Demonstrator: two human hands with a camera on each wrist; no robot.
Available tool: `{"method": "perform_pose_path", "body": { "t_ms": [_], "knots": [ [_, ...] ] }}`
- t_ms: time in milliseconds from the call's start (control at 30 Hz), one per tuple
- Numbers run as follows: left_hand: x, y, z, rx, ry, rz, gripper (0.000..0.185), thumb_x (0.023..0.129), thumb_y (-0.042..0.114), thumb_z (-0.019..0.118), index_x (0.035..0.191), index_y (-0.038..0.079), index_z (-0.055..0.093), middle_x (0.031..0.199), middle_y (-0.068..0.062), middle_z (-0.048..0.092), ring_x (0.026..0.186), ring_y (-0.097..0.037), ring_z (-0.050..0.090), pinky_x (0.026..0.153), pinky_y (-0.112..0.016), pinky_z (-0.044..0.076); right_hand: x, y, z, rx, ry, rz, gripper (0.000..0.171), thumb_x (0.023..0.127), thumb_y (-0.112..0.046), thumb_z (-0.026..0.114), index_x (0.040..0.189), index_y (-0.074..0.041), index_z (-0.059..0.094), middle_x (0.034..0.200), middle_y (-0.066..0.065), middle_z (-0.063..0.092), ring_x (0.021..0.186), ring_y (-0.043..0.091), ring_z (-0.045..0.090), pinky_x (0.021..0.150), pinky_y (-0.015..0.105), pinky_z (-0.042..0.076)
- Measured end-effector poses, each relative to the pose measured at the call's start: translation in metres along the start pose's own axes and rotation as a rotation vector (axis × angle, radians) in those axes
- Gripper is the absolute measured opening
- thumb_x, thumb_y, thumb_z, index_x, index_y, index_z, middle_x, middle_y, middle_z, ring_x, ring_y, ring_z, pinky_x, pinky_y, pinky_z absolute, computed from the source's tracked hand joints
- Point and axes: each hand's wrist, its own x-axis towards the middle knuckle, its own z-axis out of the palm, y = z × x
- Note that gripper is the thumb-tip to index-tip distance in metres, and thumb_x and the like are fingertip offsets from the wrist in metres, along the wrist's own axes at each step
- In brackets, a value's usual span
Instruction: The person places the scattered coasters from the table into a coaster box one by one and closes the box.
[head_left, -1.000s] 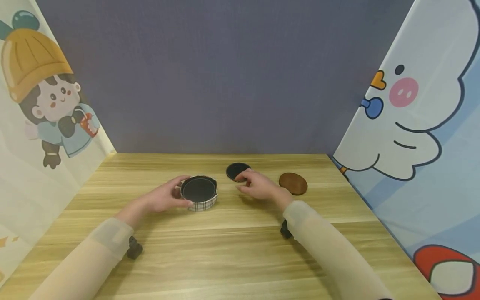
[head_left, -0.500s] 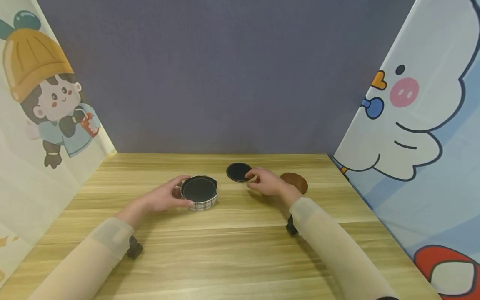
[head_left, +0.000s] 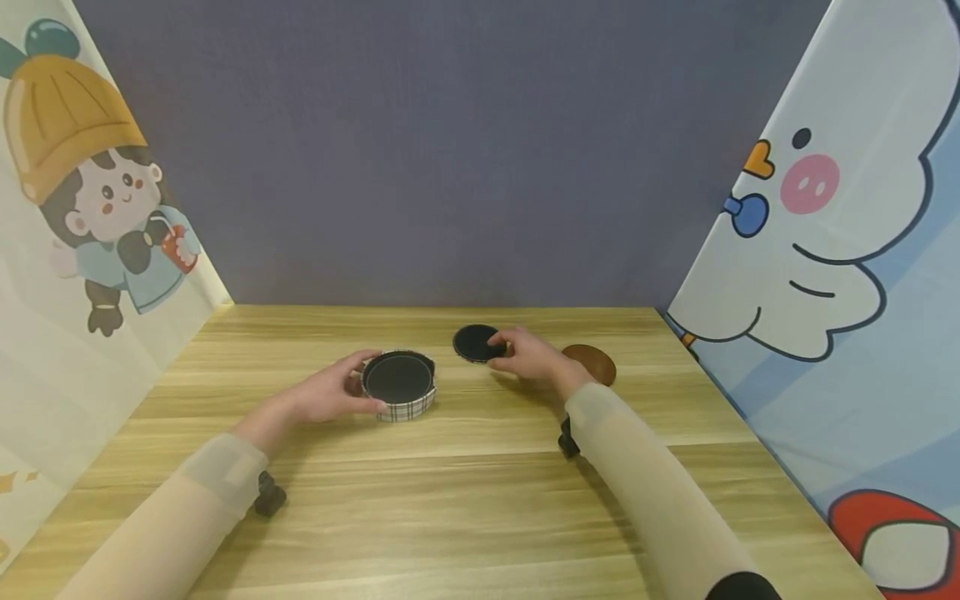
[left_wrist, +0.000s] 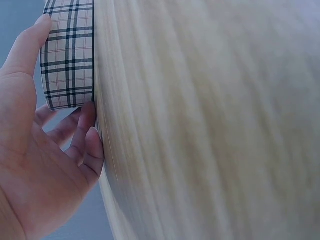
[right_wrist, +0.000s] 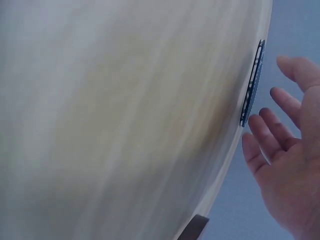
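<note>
My left hand (head_left: 330,392) holds a round, low holder (head_left: 408,410) with plaid sides, its thumb on the near side and its fingers round the left and far side. A black round face with a stitched ring fills the holder's top. In the left wrist view the plaid wall (left_wrist: 70,55) sits between thumb and fingers, flat on the tabletop. Behind and right of it lies a thin black coaster-like disc (head_left: 474,342) with a patterned edge. Over that disc's right edge is my right hand (head_left: 531,357), fingers loosely bent; the right wrist view has its fingertips just off the disc (right_wrist: 253,82).
A brown round disc (head_left: 596,365) lies right of my right hand, partly hidden by it. The wood-grain table (head_left: 420,508) ends at a grey back panel (head_left: 450,167). Cartoon-printed side panels (head_left: 832,283) stand left and right.
The right hand drew back right from over the black disc, then came slightly left to its right edge again. The left hand and the plaid holder stay in place.
</note>
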Motion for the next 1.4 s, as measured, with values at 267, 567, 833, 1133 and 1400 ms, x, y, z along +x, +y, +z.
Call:
{"method": "perform_pose_path", "body": {
  "t_ms": [267, 567, 833, 1133, 1400],
  "knots": [
    [0.001, -0.002, 0.001, -0.014, 0.005, 0.007, 0.110, 0.092, 0.040, 0.091, 0.174, 0.012, 0.023, 0.159, -0.031, 0.046, 0.130, -0.040, 0.068, 0.103, -0.052, 0.062, 0.015, -0.004, 0.002, -0.033, -0.016, 0.037, 0.061, 0.103, -0.046, 0.076, 0.158, -0.025, 0.059, 0.175, 0.017, 0.032, 0.161, 0.040, 0.034, 0.128, 0.063, 0.038],
    [0.002, -0.001, 0.000, -0.016, 0.002, 0.020, 0.110, 0.092, 0.040, 0.091, 0.174, 0.010, 0.023, 0.161, -0.033, 0.044, 0.133, -0.043, 0.067, 0.107, -0.057, 0.060, 0.032, -0.001, 0.005, -0.085, -0.048, 0.044, 0.069, 0.104, -0.055, 0.072, 0.166, -0.034, 0.049, 0.181, 0.016, 0.024, 0.168, 0.045, 0.019, 0.132, 0.071, 0.025],
    [0.001, -0.003, -0.001, -0.025, 0.001, 0.013, 0.110, 0.092, 0.040, 0.091, 0.174, 0.012, 0.023, 0.162, -0.033, 0.043, 0.132, -0.043, 0.067, 0.101, -0.051, 0.063, 0.040, -0.002, 0.007, -0.112, -0.080, 0.081, 0.067, 0.107, -0.059, 0.064, 0.168, -0.037, 0.046, 0.184, 0.014, 0.019, 0.169, 0.050, 0.009, 0.135, 0.075, 0.008],
    [0.002, 0.000, 0.000, -0.044, -0.007, 0.017, 0.110, 0.093, 0.038, 0.090, 0.175, 0.012, 0.022, 0.162, -0.033, 0.042, 0.133, -0.044, 0.066, 0.099, -0.049, 0.065, 0.041, -0.006, 0.007, -0.132, -0.095, 0.131, 0.065, 0.107, -0.056, 0.067, 0.166, -0.037, 0.048, 0.184, 0.011, 0.020, 0.170, 0.048, 0.009, 0.135, 0.074, 0.005],
    [0.000, 0.000, 0.000, -0.031, -0.012, 0.014, 0.109, 0.094, 0.038, 0.089, 0.175, 0.011, 0.021, 0.163, -0.033, 0.042, 0.133, -0.042, 0.066, 0.110, -0.057, 0.059, 0.036, -0.010, 0.007, -0.124, -0.092, 0.142, 0.063, 0.104, -0.053, 0.073, 0.162, -0.036, 0.055, 0.182, 0.012, 0.024, 0.169, 0.046, 0.012, 0.135, 0.074, 0.007]
  ]
}}
